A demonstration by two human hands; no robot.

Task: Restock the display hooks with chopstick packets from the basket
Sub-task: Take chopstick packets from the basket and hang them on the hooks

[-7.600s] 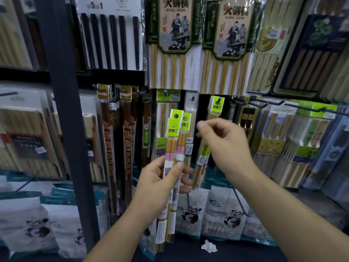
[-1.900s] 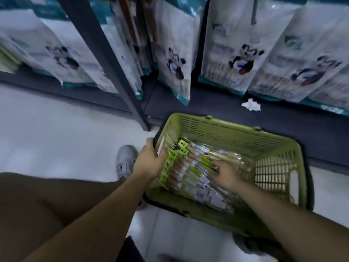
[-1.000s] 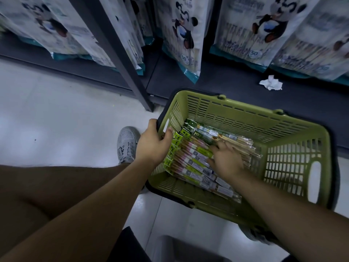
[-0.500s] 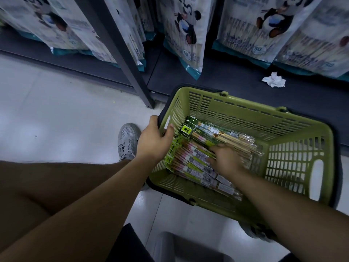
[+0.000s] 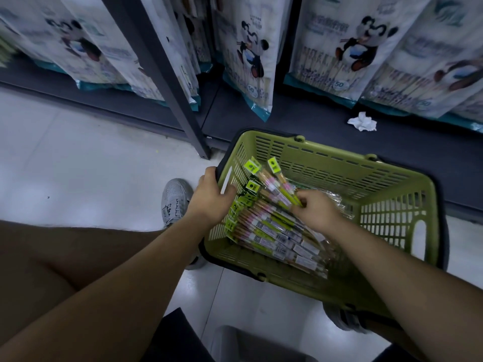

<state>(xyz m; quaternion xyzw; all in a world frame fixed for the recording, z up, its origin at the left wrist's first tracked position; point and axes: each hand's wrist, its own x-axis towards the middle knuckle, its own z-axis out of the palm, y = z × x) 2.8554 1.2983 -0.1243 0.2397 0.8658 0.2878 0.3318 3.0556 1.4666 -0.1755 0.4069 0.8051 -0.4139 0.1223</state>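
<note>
The right hand [image 5: 315, 211] is pinched shut on two chopstick packets [image 5: 278, 190], gripping them low on their length so that their lime-green header cards tilt up and away toward the basket's far left corner, raised above the rest; the left hand [image 5: 213, 197] is clamped over the near-left rim of the green plastic basket [image 5: 400, 202], thumb inside the wall and fingers wrapped outside. Below the lifted pair, a stack of chopstick packets [image 5: 271, 235] lies slantwise across the basket floor, green headers toward the left wall, barcode labels facing up (the print is too small to read); a few clear-wrapped packets lie behind the right hand, partly hidden by it. The basket sits on a pale tiled floor [image 5: 78, 165], just before the dark bottom shelf [image 5: 300, 121] of a display rack; a grey sneaker [image 5: 174, 199] rests on the floor just left of the basket. A dark metal upright [image 5: 167, 82] slants down to the floor near the basket's far left corner. Along the shelf stand large bags printed with pandas [image 5: 251, 50]; a crumpled white tissue [image 5: 362, 122] lies on the shelf beyond the basket.
</note>
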